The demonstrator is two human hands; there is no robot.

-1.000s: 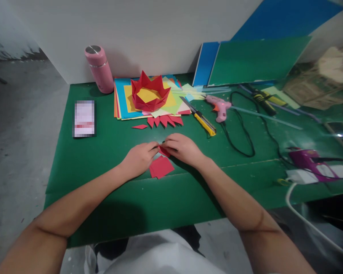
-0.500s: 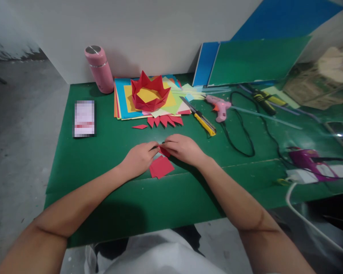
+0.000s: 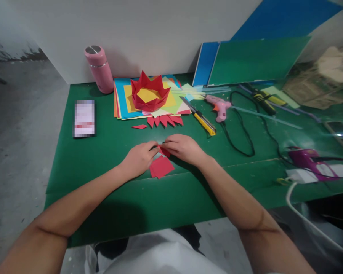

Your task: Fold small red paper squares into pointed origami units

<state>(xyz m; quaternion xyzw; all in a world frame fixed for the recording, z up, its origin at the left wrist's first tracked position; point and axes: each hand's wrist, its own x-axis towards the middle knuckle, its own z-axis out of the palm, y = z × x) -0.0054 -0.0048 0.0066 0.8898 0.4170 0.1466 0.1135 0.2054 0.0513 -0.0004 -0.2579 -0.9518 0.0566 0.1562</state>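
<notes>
the left hand [image 3: 139,156] and the right hand [image 3: 183,149] are meeting over a small red paper piece [image 3: 164,151] — both are nearly closed, with the fingertips pinching it from either side. the piece is sitting low over the middle of the green table cover [image 3: 103,160], just beyond a pile of red squares [image 3: 161,167] lying flat between the wrists.

by its look, the piece is handling as very light, thin and limp. it is likely creasing at the slightest pressure and tearing if pulled. fingertip hold at the corners and folded edges is suiting it best.

the cover is looking smooth and flat, with a seam running across near the hands. at the back, a folded red crown [image 3: 149,95] is resting on a stack of coloured sheets [image 3: 122,102], beside a pink bottle [image 3: 98,69]. a phone [image 3: 84,118] is lying to the left, and a yellow knife [image 3: 202,121] and a pink glue gun [image 3: 218,107] to the right. a white wall is closing the room behind — blue and green boards [image 3: 254,61] are leaning on it.
</notes>
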